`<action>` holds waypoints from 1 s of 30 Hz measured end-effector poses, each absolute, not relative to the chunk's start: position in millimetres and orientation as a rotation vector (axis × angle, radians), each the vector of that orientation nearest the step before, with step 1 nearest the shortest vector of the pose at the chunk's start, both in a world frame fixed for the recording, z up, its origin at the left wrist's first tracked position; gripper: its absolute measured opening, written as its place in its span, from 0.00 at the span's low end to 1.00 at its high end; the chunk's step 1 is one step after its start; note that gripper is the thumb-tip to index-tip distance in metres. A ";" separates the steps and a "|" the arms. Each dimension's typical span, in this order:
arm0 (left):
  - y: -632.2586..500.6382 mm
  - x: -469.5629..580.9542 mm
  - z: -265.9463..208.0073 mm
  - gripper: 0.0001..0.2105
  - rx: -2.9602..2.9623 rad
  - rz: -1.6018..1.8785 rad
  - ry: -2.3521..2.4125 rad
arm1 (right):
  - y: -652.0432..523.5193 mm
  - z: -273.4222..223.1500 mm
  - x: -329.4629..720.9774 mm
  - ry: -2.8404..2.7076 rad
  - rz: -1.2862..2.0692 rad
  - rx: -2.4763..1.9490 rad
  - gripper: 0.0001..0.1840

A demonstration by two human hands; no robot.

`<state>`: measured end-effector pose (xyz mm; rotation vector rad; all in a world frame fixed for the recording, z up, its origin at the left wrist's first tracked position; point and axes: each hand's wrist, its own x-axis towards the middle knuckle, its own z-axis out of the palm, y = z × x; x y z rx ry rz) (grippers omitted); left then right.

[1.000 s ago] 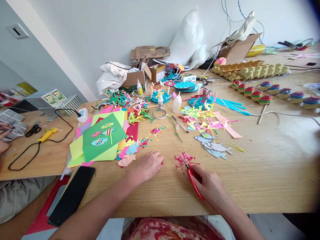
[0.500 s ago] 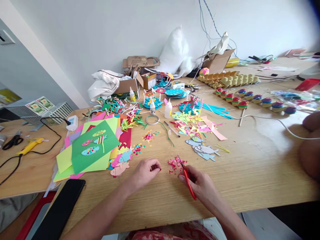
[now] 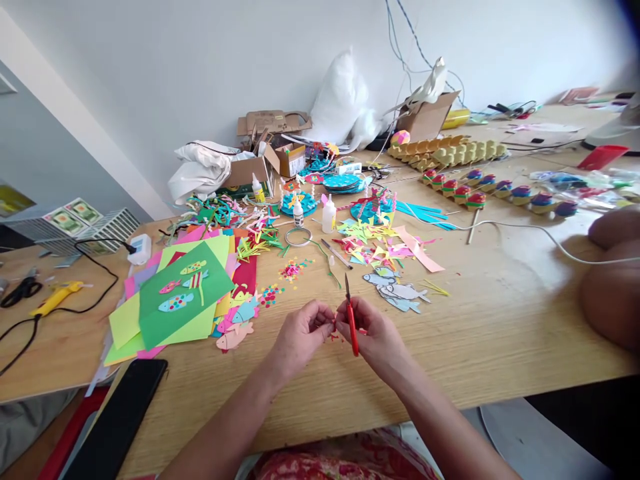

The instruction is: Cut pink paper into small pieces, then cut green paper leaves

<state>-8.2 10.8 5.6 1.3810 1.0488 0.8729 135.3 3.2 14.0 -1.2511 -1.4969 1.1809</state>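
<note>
My right hand (image 3: 374,328) is closed around red-handled scissors (image 3: 353,327), whose dark blades point up and away. My left hand (image 3: 309,328) is closed in a pinch, a tiny red piece of paper (image 3: 334,321) at its fingertips. The fingertips of both hands meet over the table, in front of a pile of pink and red paper snippets (image 3: 336,337) that they mostly hide. Left of the hands lie coloured paper fish (image 3: 235,337); beyond the right hand are grey and blue paper fish (image 3: 403,292).
A stack of coloured paper (image 3: 123,327) topped by a green sheet (image 3: 220,293) lies left, above a black phone (image 3: 120,413). Confetti (image 3: 293,269), a pen (image 3: 340,257) and glue bottles (image 3: 329,217) stand farther back. A white cable (image 3: 525,227) crosses the right side, near another person's bare limb (image 3: 610,287).
My right hand has moved left and brought the scissors upright. My left hand has shifted slightly right, so the fingertips now meet over the snippets. The view has turned a little right.
</note>
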 end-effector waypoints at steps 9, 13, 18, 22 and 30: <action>8.4 -9.2 18.7 0.05 1.548 0.880 1.227 | 3.1 16.0 138.3 -1.303 1.271 -1.197 0.11; 3.6 -1.9 19.6 0.06 1.615 0.840 1.230 | 3.3 17.9 135.0 -1.409 1.115 -1.250 0.09; 5.4 -1.5 16.3 0.05 1.451 0.947 1.184 | -4.8 19.6 135.8 -1.614 0.961 -1.365 0.08; 4.6 -4.3 20.8 0.06 1.193 1.041 1.054 | -17.6 17.8 141.1 -1.854 0.889 -1.371 0.11; 1.6 -2.6 25.5 0.06 1.095 1.076 0.937 | -24.5 13.8 142.9 -1.987 0.897 -1.383 0.12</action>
